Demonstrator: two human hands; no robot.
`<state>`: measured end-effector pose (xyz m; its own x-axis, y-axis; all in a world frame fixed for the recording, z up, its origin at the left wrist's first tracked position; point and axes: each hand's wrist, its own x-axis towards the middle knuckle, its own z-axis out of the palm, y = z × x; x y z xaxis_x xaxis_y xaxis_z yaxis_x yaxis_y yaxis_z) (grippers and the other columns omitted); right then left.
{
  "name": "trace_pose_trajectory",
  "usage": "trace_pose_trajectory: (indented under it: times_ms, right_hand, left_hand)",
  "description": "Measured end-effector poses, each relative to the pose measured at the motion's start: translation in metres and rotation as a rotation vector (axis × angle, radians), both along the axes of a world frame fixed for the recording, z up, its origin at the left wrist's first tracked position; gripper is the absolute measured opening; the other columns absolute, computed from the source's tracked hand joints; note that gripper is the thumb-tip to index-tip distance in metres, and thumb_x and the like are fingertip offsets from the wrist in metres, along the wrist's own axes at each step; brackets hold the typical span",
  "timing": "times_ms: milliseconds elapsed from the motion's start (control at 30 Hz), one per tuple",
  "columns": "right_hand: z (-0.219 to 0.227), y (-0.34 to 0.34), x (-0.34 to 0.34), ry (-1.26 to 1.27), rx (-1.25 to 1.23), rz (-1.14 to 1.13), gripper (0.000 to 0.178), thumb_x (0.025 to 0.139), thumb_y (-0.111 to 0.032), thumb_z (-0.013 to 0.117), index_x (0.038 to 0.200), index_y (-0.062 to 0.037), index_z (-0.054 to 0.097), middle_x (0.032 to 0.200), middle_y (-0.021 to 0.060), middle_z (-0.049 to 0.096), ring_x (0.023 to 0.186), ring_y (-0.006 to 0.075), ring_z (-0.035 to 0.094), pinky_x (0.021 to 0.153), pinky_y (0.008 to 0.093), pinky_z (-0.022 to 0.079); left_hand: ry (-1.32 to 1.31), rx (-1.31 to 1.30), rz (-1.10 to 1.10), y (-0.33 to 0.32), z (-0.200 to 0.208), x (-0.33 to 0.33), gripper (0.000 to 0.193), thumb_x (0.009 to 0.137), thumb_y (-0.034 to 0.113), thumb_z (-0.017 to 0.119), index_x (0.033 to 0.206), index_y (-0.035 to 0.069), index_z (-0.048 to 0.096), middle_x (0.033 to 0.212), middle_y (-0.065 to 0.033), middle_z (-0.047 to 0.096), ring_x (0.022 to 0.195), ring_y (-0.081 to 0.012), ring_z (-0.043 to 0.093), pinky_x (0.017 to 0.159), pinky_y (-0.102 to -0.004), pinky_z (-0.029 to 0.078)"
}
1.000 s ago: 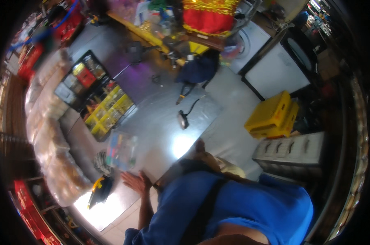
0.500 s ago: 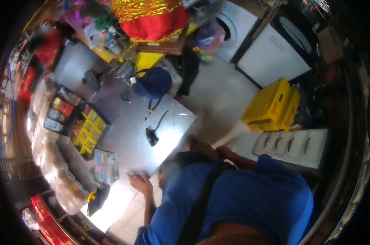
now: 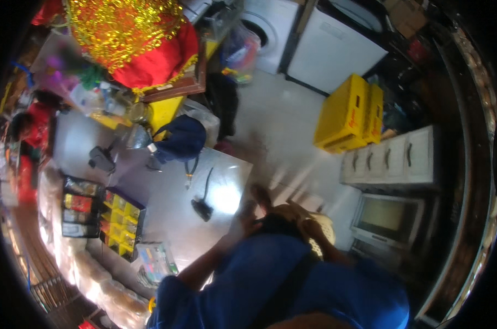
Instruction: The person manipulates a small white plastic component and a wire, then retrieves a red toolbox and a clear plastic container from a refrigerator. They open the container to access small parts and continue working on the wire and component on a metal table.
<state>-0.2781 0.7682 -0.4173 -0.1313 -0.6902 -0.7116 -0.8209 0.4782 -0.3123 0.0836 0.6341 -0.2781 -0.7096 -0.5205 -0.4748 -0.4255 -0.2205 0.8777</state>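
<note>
My left hand (image 3: 249, 223) is at the right-hand edge of the metal table (image 3: 160, 211), close to my lap; its fingers are blurred and partly hidden. My right hand (image 3: 313, 229) lies on the other side of a dark shape in my lap, beside a pale yellow perforated surface (image 3: 326, 233). Whether either hand holds anything does not show. Nearest to the left hand on the tabletop is a small black device with a thin stem (image 3: 202, 209). Pliers with dark and orange handles (image 3: 190, 173) lie farther back, next to a dark blue cloth item (image 3: 183, 138).
Along the table's left stand a yellow compartment organizer (image 3: 120, 223), a black case (image 3: 79, 205) and flat packages (image 3: 156, 260). A red and gold cloth (image 3: 160, 55) covers something at the back. To the right are yellow crates (image 3: 344, 118), a white drawer unit (image 3: 393, 157) and a small screen-fronted appliance (image 3: 388, 219).
My left hand has left the table's near edge and moved right, toward my lap. My right hand has come lower and slightly right. The whole view has turned and shifted.
</note>
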Motion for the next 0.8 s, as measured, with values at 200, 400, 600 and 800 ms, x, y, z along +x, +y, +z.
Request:
trace_pose_trajectory:
  times_ms: [200,400,600,800]
  right_hand:
    - [0.036,0.139,0.063,0.093,-0.012,-0.015,0.035,0.092,-0.031,0.052,0.101,-0.0049,0.072,0.099,0.0189,0.07,0.093,0.037,0.068,0.085,0.0471,0.052]
    - [0.103,0.184,0.151,0.027,0.007,-0.876,0.037,0.092,-0.037,0.056,0.114,-0.0106,0.07,0.11,0.0182,0.07,0.103,0.0324,0.066,0.093,0.0423,0.05]
    - [0.275,0.226,0.146,0.319,-0.383,-1.458,0.039,0.098,-0.032,0.058,0.128,-0.0072,0.062,0.118,0.0214,0.067,0.104,0.0318,0.068,0.093,0.0415,0.053]
    - [0.411,0.353,0.123,0.983,-1.288,-1.74,0.035,0.093,-0.025,0.068,0.117,0.0006,0.065,0.113,0.0146,0.07,0.101,0.0195,0.066,0.09,0.0352,0.052]
  left_hand:
    - [0.089,-0.026,-0.538,-0.022,-0.013,-0.051,0.064,0.101,0.057,0.037,0.141,0.008,0.047,0.133,-0.0216,0.057,0.127,-0.0382,0.052,0.11,-0.0434,0.036]
    - [0.136,-0.252,-0.862,0.028,0.021,-0.101,0.057,0.099,0.049,0.049,0.128,0.002,0.058,0.125,-0.0231,0.061,0.119,-0.0368,0.057,0.104,-0.0422,0.042]
    - [0.307,-0.143,-1.18,0.098,0.006,-0.124,0.048,0.095,0.038,0.06,0.129,0.005,0.058,0.118,-0.0213,0.065,0.111,-0.0384,0.061,0.099,-0.0428,0.046]
    - [-0.022,-0.278,-1.459,0.088,-0.056,-0.074,0.047,0.097,0.042,0.056,0.126,0.005,0.06,0.114,-0.0193,0.067,0.112,-0.0355,0.061,0.1,-0.0401,0.044]
